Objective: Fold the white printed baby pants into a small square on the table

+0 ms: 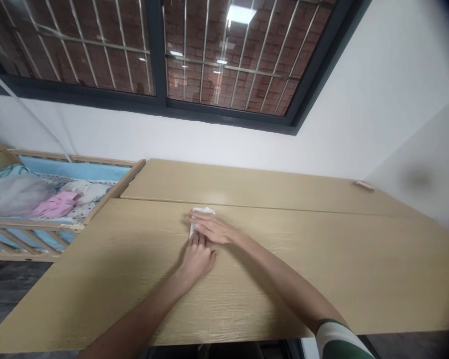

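Observation:
On the light wooden tabletop (pixel 134 259), left of its middle, lies a small white sheet (pixel 203 210) that looks like a tissue or wipe. My right hand (pixel 212 228) is laid over it, fingers stretched out to the left and covering most of it. From below, my left hand (pixel 197 258) meets its lower edge with bent fingers closed on the sheet. The left fingertips are partly hidden and touch or nearly touch the right hand. How the sheet is folded cannot be seen.
A wooden crib (pixel 114 192) with blue lining stands left of the table, holding bedding and a pink cloth (pixel 58 203). A small pale object (pixel 363 185) lies at the table's back right. A barred window (pixel 224 107) is set in the white wall behind.

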